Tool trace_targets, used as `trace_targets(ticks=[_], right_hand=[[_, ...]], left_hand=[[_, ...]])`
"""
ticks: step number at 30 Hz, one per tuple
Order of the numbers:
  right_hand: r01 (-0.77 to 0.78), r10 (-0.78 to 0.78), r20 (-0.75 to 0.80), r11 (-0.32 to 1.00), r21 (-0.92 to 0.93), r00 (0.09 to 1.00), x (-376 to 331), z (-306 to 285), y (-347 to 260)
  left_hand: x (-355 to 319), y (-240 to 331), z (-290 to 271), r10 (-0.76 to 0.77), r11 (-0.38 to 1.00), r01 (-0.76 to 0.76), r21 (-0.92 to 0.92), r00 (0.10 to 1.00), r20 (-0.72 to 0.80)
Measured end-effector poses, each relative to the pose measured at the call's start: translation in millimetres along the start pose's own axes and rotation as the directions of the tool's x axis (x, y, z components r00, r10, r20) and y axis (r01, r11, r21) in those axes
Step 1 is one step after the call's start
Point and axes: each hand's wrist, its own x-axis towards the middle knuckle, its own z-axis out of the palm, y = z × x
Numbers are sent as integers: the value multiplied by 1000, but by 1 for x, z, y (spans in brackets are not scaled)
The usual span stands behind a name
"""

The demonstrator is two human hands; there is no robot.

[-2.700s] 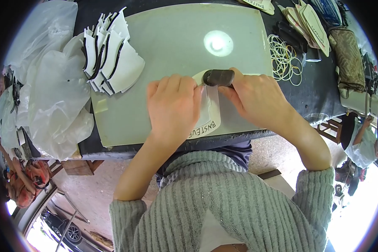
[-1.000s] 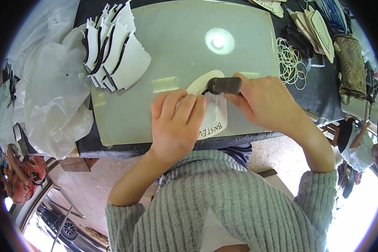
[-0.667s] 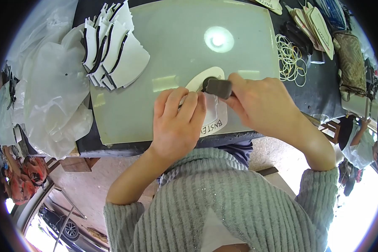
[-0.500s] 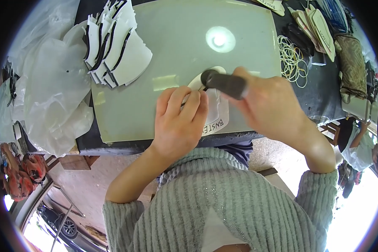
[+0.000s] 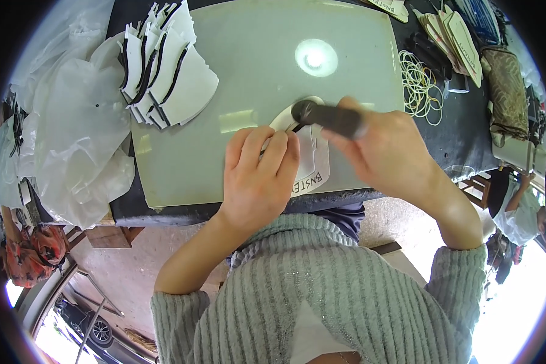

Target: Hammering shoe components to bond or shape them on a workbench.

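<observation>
Right hand (image 5: 385, 155) fist-closed round a dark cylindrical tool handle (image 5: 330, 118), tool lying roughly level, its rounded dark end pointing toward the person's left, a thin dark tip dropping from that end onto the white insole-shaped sheet (image 5: 309, 161); whether the tip actually touches the sheet, cannot tell

Left hand (image 5: 258, 176) flat, fingers together and stretched forward, palm down on the near left part of the white sheet, grasping nothing, just pressing; fingertips sit just beside the tool tip, slightly nearer the body than the tool end

White sheet lies on the pale green glossy cutting board (image 5: 255, 73), under both hands, near the board's front edge; its printed heel end shows between the two wrists

Away from the grip to the left, at the board's far left corner: fanned stack of white cut pieces with black edging (image 5: 164, 73). Further left, crumpled clear plastic bags (image 5: 73, 121). Right of the tool hand, past the board's edge, a pile of thin pale rubber bands (image 5: 421, 91) on the dark tabletop (image 5: 461, 136). Beyond those, a row of tan insole-shaped pieces (image 5: 452, 36)
</observation>
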Motion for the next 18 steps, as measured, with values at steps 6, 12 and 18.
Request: trace_targets(ticks=[6,12,18], right_hand=[[-45,49,80,998,-45,996,0,1,2],[-106,107,21,994,-31,994,-4,7,6],[-86,87,21,996,-25,996,-4,7,9]], left_hand=[[1,-4,-4,-212,954,207,-217,977,2],[19,-2,1,-300,945,308,-114,950,83],[16,-2,7,-258,962,259,-84,966,28]])
